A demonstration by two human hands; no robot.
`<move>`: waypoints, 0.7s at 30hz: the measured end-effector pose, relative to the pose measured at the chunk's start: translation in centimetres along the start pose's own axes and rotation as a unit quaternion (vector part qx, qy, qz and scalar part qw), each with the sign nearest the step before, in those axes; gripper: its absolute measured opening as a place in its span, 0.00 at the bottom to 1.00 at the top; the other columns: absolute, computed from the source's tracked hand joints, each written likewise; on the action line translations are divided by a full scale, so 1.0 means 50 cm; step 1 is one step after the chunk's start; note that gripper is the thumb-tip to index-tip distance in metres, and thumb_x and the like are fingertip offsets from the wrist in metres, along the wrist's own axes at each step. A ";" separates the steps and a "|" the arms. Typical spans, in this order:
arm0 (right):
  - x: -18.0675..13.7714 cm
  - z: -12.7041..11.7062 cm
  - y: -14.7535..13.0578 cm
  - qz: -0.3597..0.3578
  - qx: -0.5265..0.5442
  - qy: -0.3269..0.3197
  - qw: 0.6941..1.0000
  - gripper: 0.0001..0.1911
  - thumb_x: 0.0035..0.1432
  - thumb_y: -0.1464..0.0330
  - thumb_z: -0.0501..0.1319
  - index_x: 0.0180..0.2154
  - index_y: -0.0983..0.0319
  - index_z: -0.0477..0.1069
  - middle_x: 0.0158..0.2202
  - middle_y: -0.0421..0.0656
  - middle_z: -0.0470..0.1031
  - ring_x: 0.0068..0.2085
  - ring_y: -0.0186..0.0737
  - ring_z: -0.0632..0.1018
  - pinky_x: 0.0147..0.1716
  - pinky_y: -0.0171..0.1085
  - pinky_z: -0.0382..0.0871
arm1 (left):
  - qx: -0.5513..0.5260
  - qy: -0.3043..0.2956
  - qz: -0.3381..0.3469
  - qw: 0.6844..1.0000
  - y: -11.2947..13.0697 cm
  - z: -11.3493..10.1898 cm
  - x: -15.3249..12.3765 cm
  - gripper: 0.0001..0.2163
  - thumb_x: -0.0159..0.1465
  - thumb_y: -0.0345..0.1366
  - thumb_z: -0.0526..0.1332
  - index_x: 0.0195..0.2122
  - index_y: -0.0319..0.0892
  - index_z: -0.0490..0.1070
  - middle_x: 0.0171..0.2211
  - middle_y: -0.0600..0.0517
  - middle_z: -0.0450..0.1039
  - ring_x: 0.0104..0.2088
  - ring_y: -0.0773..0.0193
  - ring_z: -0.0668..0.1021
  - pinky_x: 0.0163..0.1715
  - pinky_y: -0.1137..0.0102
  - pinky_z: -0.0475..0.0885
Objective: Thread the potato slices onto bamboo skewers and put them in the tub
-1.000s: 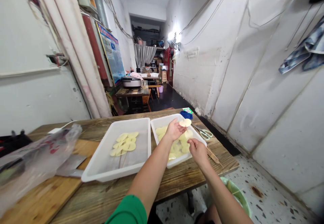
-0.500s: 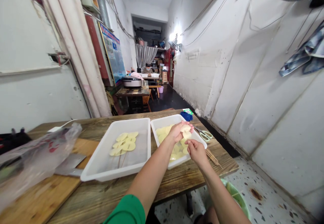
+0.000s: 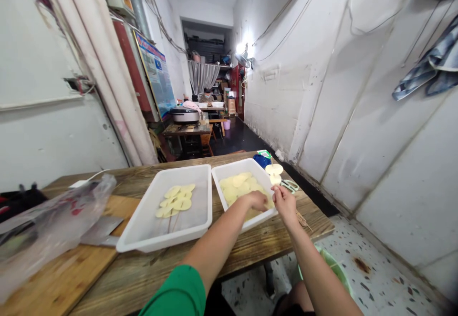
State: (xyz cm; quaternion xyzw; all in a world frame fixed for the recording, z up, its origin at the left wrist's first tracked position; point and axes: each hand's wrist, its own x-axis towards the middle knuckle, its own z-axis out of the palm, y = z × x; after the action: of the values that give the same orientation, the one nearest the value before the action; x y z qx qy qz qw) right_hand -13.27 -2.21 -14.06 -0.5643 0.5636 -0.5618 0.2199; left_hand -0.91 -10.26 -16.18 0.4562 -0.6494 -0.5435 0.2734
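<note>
My right hand (image 3: 284, 202) is closed on a thin wooden skewer (image 3: 272, 160); pale potato slices (image 3: 274, 169) are threaded on it above my fingers. My left hand (image 3: 258, 200) reaches down into the right white tray (image 3: 219, 187), among loose pale yellow potato slices (image 3: 232, 186). Its fingertips are hidden, so I cannot see whether they grip a slice. In the left white tray (image 3: 143, 230) lie skewered potato slices (image 3: 176, 202), their sticks pointing towards me.
Green-handled scissors (image 3: 290, 186), a blue cloth-like bundle (image 3: 262, 160) and a bundle of skewers (image 3: 303, 221) lie right of the trays. At left are a cutting board (image 3: 82, 270), a cleaver (image 3: 103, 230) and a plastic bag (image 3: 53, 232). A green bin (image 3: 334, 268) stands below.
My left hand has let go of the threaded slices and moved down into the right tray. My right hand now holds the skewer upright, a little further right.
</note>
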 end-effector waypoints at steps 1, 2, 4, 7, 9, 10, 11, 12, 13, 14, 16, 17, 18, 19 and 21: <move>0.003 0.000 0.003 0.002 0.002 0.000 1.000 0.22 0.58 0.53 0.51 0.33 0.64 0.73 0.18 0.38 0.69 0.20 0.35 0.67 0.23 0.33 0.60 | 0.014 -0.029 0.007 0.999 -0.006 0.010 0.003 0.14 0.43 0.19 0.65 0.14 0.45 0.65 0.12 0.56 0.61 0.22 0.59 0.73 0.31 0.70 0.68; 0.006 0.000 0.005 0.004 0.003 -0.001 1.000 0.22 0.57 0.53 0.51 0.33 0.64 0.73 0.18 0.38 0.69 0.21 0.35 0.68 0.23 0.33 0.60 | 0.026 -0.050 0.008 0.998 -0.011 0.017 0.006 0.13 0.44 0.20 0.64 0.14 0.46 0.65 0.11 0.56 0.61 0.19 0.60 0.71 0.30 0.69 0.69; 0.009 -0.001 0.008 0.008 0.001 -0.007 1.000 0.21 0.57 0.54 0.51 0.32 0.64 0.72 0.18 0.38 0.68 0.20 0.35 0.68 0.23 0.33 0.60 | 0.047 -0.087 -0.015 0.995 -0.014 0.022 0.012 0.14 0.45 0.19 0.62 0.13 0.46 0.65 0.10 0.57 0.60 0.15 0.63 0.67 0.28 0.68 0.69; 0.011 -0.003 0.010 0.009 -0.002 -0.012 1.000 0.20 0.57 0.55 0.50 0.32 0.64 0.72 0.18 0.38 0.68 0.20 0.35 0.67 0.23 0.33 0.59 | 0.075 -0.129 -0.070 0.986 -0.015 0.008 0.015 0.15 0.43 0.15 0.60 0.13 0.45 0.66 0.09 0.58 0.59 0.13 0.65 0.64 0.27 0.68 0.69; 0.011 -0.005 0.009 0.008 0.000 -0.013 1.000 0.20 0.57 0.56 0.50 0.32 0.64 0.72 0.18 0.38 0.68 0.20 0.35 0.67 0.22 0.33 0.59 | 0.059 -0.136 -0.097 0.984 -0.018 -0.007 0.014 0.15 0.41 0.14 0.59 0.14 0.44 0.66 0.09 0.58 0.59 0.14 0.64 0.66 0.27 0.67 0.70; 0.011 -0.006 0.009 0.008 0.002 -0.014 1.000 0.20 0.57 0.56 0.50 0.32 0.64 0.72 0.18 0.38 0.68 0.20 0.35 0.67 0.22 0.33 0.59 | 0.032 -0.142 -0.113 0.983 -0.019 -0.014 0.012 0.16 0.41 0.13 0.59 0.15 0.44 0.67 0.09 0.59 0.58 0.14 0.63 0.67 0.26 0.66 0.70; 0.011 -0.006 0.008 0.009 0.004 -0.014 1.000 0.20 0.57 0.56 0.50 0.32 0.64 0.72 0.18 0.38 0.68 0.19 0.35 0.66 0.22 0.33 0.58 | -0.007 -0.147 -0.134 0.980 -0.020 -0.019 0.010 0.16 0.41 0.13 0.59 0.15 0.44 0.67 0.09 0.59 0.56 0.15 0.62 0.68 0.26 0.66 0.70; 0.011 -0.007 0.008 0.009 0.005 -0.015 1.000 0.20 0.57 0.56 0.50 0.32 0.64 0.72 0.18 0.38 0.69 0.19 0.35 0.66 0.21 0.33 0.58 | -0.050 -0.150 -0.155 0.975 -0.021 -0.024 0.008 0.16 0.41 0.13 0.60 0.16 0.44 0.66 0.09 0.60 0.55 0.15 0.61 0.69 0.25 0.66 0.71; 0.012 -0.007 0.008 0.010 0.005 -0.015 1.000 0.20 0.57 0.56 0.51 0.32 0.64 0.72 0.18 0.38 0.69 0.19 0.35 0.66 0.21 0.33 0.58 | -0.090 -0.147 -0.170 0.970 -0.020 -0.028 0.007 0.16 0.41 0.12 0.60 0.16 0.44 0.66 0.09 0.60 0.53 0.15 0.61 0.70 0.24 0.66 0.71; 0.013 -0.007 0.008 0.011 0.006 -0.015 1.000 0.20 0.56 0.56 0.51 0.31 0.63 0.72 0.18 0.39 0.69 0.19 0.35 0.66 0.21 0.33 0.58 | -0.117 -0.133 -0.176 0.968 -0.018 -0.031 0.005 0.16 0.41 0.12 0.60 0.17 0.43 0.66 0.09 0.61 0.53 0.15 0.61 0.70 0.24 0.67 0.71; 0.014 -0.006 0.010 0.020 0.011 -0.014 1.000 0.19 0.56 0.55 0.51 0.31 0.63 0.72 0.18 0.38 0.68 0.19 0.35 0.66 0.21 0.33 0.58 | -0.135 -0.058 -0.149 0.978 -0.008 -0.037 0.002 0.15 0.40 0.12 0.62 0.17 0.42 0.67 0.10 0.60 0.56 0.15 0.63 0.70 0.21 0.70 0.69; 0.014 -0.006 0.011 0.027 0.017 -0.013 0.999 0.19 0.55 0.55 0.52 0.31 0.63 0.72 0.17 0.38 0.68 0.19 0.35 0.66 0.21 0.33 0.58 | -0.127 -0.008 -0.124 0.984 -0.001 -0.041 0.000 0.14 0.40 0.14 0.63 0.18 0.42 0.68 0.10 0.59 0.58 0.15 0.64 0.70 0.20 0.72 0.68; 0.015 -0.005 0.013 0.033 0.025 -0.013 0.999 0.19 0.55 0.55 0.51 0.31 0.63 0.71 0.17 0.37 0.68 0.19 0.34 0.66 0.21 0.33 0.58 | -0.112 0.041 -0.102 0.988 0.007 -0.044 -0.002 0.13 0.41 0.16 0.65 0.18 0.41 0.68 0.11 0.57 0.61 0.15 0.65 0.70 0.18 0.73 0.67; 0.015 -0.005 0.014 0.038 0.033 -0.014 0.999 0.19 0.55 0.55 0.51 0.31 0.63 0.71 0.17 0.37 0.67 0.19 0.34 0.65 0.21 0.33 0.58 | -0.096 0.082 -0.088 0.988 0.014 -0.047 -0.004 0.11 0.42 0.18 0.66 0.19 0.41 0.69 0.12 0.56 0.63 0.15 0.65 0.70 0.17 0.74 0.66; 0.015 -0.005 0.017 0.042 0.045 -0.015 0.998 0.19 0.56 0.55 0.51 0.31 0.63 0.71 0.17 0.37 0.67 0.18 0.33 0.65 0.21 0.32 0.58 | -0.080 0.118 -0.089 0.986 0.029 -0.052 -0.009 0.08 0.45 0.22 0.67 0.21 0.40 0.69 0.13 0.54 0.66 0.15 0.67 0.70 0.16 0.75 0.66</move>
State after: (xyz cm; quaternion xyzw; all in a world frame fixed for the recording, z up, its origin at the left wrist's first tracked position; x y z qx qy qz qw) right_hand -14.01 -3.02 -14.45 -0.5383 0.5575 -0.5681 0.2768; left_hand 1.08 -11.07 -14.06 0.5495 -0.5237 -0.5586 0.3343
